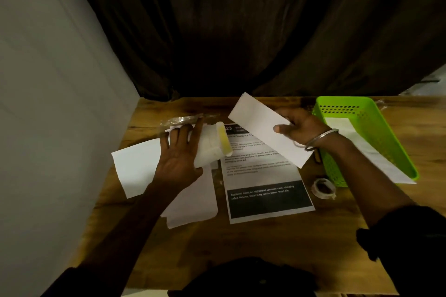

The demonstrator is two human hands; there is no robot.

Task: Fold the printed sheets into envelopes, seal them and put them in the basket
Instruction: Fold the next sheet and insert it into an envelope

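Aloft, envelope in right hand, beside basket

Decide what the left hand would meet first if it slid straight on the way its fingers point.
Probably the clear plastic wrapper just beyond the fingertips of the left hand, then the dark curtain; depth is unclear.
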